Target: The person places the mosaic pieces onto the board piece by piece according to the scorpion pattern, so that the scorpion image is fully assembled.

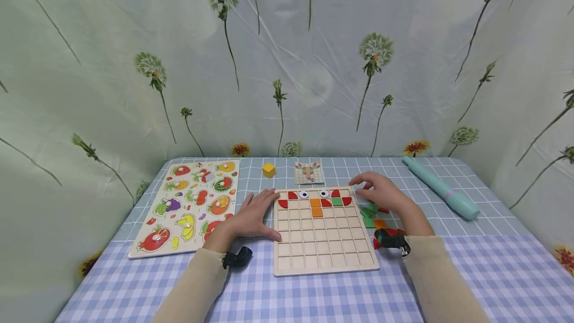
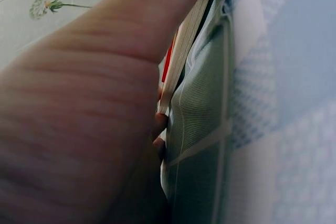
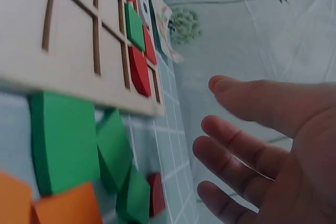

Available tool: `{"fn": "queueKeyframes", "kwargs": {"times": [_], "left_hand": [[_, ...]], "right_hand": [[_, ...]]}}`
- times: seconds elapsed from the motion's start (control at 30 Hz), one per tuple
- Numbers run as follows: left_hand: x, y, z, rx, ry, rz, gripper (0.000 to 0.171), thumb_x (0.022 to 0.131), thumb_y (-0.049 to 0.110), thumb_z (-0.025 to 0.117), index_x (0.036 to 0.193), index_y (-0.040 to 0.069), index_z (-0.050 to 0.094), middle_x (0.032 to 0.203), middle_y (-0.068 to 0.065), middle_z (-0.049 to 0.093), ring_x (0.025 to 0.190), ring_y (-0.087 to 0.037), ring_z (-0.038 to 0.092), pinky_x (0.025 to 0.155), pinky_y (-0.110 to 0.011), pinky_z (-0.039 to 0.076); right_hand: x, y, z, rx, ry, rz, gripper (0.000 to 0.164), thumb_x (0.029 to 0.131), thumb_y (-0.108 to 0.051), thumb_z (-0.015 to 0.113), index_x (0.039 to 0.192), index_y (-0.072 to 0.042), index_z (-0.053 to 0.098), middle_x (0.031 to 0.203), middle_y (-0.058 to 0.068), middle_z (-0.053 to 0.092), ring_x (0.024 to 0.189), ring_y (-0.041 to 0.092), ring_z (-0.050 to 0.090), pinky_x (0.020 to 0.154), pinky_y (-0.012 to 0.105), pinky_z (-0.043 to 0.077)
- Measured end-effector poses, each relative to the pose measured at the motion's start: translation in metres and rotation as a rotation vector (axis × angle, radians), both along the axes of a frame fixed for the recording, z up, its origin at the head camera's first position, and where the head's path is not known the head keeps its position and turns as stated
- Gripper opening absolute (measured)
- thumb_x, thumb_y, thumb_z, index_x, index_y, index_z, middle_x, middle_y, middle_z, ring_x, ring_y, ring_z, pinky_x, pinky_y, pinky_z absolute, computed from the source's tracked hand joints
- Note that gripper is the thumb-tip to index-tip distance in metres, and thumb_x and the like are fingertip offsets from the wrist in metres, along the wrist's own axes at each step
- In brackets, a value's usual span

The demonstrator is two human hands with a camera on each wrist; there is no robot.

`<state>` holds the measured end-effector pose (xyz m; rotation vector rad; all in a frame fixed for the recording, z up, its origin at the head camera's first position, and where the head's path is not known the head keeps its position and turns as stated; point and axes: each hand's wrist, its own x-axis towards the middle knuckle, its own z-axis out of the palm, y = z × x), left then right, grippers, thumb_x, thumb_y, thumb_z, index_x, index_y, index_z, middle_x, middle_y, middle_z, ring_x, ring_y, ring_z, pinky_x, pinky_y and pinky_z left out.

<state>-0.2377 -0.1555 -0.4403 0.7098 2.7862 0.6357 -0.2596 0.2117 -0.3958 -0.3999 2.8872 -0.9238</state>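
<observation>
A wooden grid board [image 1: 323, 248] lies in the middle of the table. Coloured pieces sit in its far rows: eye pieces [image 1: 303, 194], orange squares [image 1: 317, 212], a green square [image 1: 337, 201] and several red rounded pieces [image 1: 283, 204]. My left hand [image 1: 254, 217] is spread along the board's left edge, with the thumb [image 1: 272, 235] at that edge. Over the far right corner hovers my right hand [image 1: 383, 192], fingers loosely bent. In the right wrist view nothing is between its fingers. Loose green pieces [image 3: 65, 142] and orange pieces [image 3: 68, 205] lie beside the board, below this hand.
A fruit puzzle board [image 1: 181, 236] lies on the left. Behind the grid board are a yellow cube [image 1: 268, 170] and a small pattern card [image 1: 309, 173]. A teal tube-shaped object [image 1: 441, 188] lies at the far right. A dandelion-print curtain [image 1: 314, 64] hangs behind the table.
</observation>
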Motion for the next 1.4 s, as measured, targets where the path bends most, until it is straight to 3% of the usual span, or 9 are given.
{"fn": "queueKeyframes", "kwargs": {"times": [0.23, 0.6, 0.83, 1.2, 1.4], "left_hand": [[0.000, 0.000, -0.002, 0.006, -0.005, 0.003, 0.112, 0.070, 0.061, 0.082, 0.157, 0.014, 0.029, 0.168, -0.010, 0.021, 0.157, -0.031, 0.011, 0.126, -0.061, 0.001], [0.001, 0.000, 0.000, 0.010, -0.001, 0.002, 0.112, 0.071, 0.059, 0.083, 0.158, 0.013, 0.029, 0.167, -0.011, 0.022, 0.157, -0.032, 0.011, 0.126, -0.061, 0.002], [0.000, -0.001, -0.002, 0.014, 0.005, 0.003, 0.111, 0.071, 0.060, 0.083, 0.157, 0.014, 0.030, 0.167, -0.010, 0.022, 0.157, -0.032, 0.011, 0.126, -0.061, 0.002], [0.000, 0.000, -0.001, 0.016, 0.002, 0.000, 0.112, 0.071, 0.060, 0.083, 0.157, 0.014, 0.030, 0.167, -0.010, 0.022, 0.157, -0.032, 0.011, 0.126, -0.061, 0.002], [0.000, 0.000, -0.001, 0.011, 0.003, 0.005, 0.111, 0.071, 0.060, 0.083, 0.157, 0.014, 0.030, 0.167, -0.010, 0.022, 0.157, -0.032, 0.011, 0.125, -0.061, 0.002]], "right_hand": [[-0.002, 0.017, -0.004, 0.033, -0.059, -0.044, 0.031, 0.096, -0.014, 0.063, 0.126, -0.011, 0.066, 0.132, 0.020, 0.060, 0.109, 0.035, 0.056, 0.087, 0.043, 0.056], [-0.006, 0.029, -0.018, 0.084, -0.069, -0.071, 0.026, 0.092, -0.009, 0.066, 0.118, -0.004, 0.069, 0.119, 0.022, 0.065, 0.106, 0.039, 0.058, 0.095, 0.054, 0.054], [-0.005, 0.030, -0.020, 0.092, -0.083, -0.104, 0.020, 0.091, -0.007, 0.066, 0.109, -0.002, 0.071, 0.107, 0.018, 0.067, 0.093, 0.030, 0.058, 0.085, 0.045, 0.056], [-0.006, 0.029, -0.022, 0.050, -0.070, -0.152, 0.010, 0.091, -0.006, 0.064, 0.101, -0.004, 0.065, 0.097, 0.015, 0.063, 0.086, 0.027, 0.054, 0.075, 0.035, 0.051], [-0.006, 0.025, -0.021, 0.029, -0.043, -0.171, 0.015, 0.095, -0.009, 0.063, 0.111, -0.007, 0.064, 0.103, 0.017, 0.064, 0.090, 0.028, 0.055, 0.077, 0.033, 0.051]]}}
